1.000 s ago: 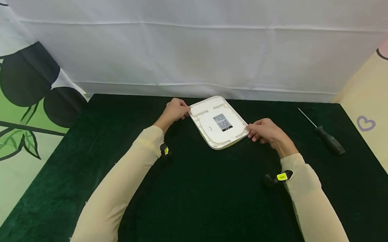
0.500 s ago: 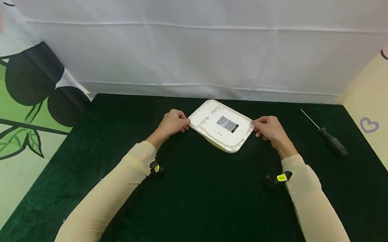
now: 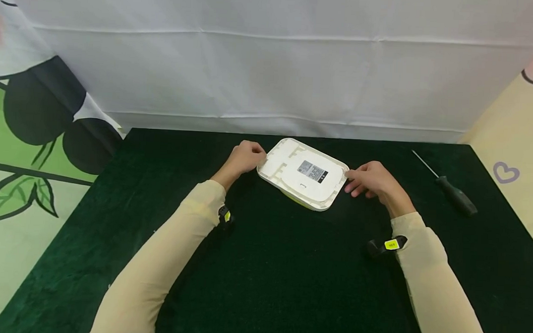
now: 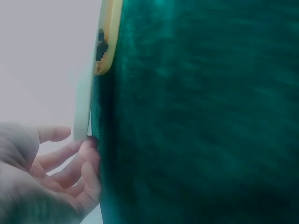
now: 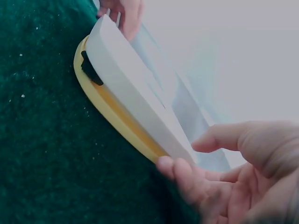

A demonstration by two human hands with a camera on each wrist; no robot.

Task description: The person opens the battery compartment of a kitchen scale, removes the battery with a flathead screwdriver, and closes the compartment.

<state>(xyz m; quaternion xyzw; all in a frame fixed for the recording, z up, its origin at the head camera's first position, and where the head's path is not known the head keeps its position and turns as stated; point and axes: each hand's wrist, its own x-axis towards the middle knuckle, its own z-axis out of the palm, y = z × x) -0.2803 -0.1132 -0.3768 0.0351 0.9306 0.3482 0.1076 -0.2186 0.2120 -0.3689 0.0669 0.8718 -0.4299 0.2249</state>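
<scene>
White router-like casing [image 3: 305, 174]: flat, rounded-rectangular, lying underside up at the far middle of the dark green velvet table cover [image 3: 262, 265]; printed label facing up; yellowish lower edge with a small black port visible in the wrist views.

Left hand [image 3: 244, 157]: at the casing's left corner, fingers curled and gripping its edge; fingertips [image 4: 88, 144] met the rim where it touched the cloth.

Right hand [image 3: 373, 181]: at the casing's right corner, thumb on the upper face, fingers [image 5: 175, 172] tucked under the yellow edge, grasping it.

Screwdriver [image 3: 446, 184]: black handle, thin shaft, lying well apart at the far right.

White cloth backdrop [image 3: 271, 62]: hanging behind the table.
</scene>
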